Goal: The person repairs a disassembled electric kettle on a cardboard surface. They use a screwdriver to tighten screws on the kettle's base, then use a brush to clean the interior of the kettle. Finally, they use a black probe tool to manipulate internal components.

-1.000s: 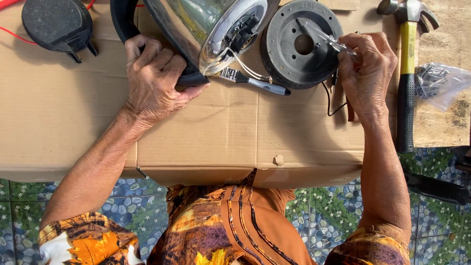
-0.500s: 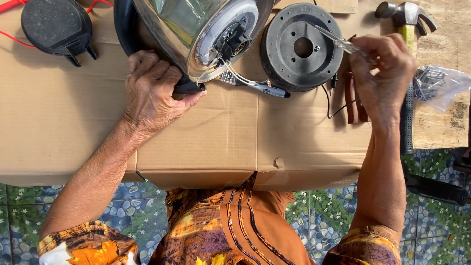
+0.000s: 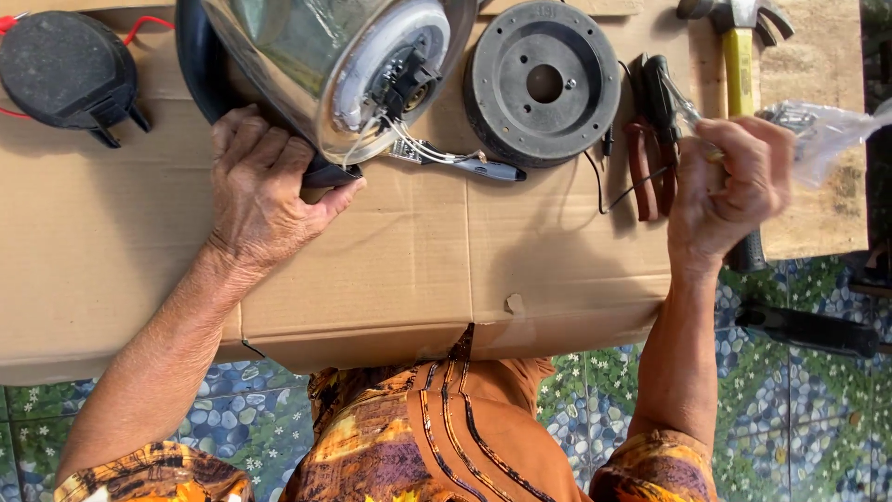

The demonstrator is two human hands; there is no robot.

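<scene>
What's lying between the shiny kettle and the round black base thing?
In the head view, a small dark pen-shaped tool lies on the cardboard between the kettle and the round base, with thin wires running to it.

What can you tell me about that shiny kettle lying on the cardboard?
The kettle is polished metal with a black handle, tipped on its side so its underside faces the camera. The base is open, showing a pale ring, a black connector and thin white wires trailing out. The left hand grips its handle; its top runs out of frame.
</scene>
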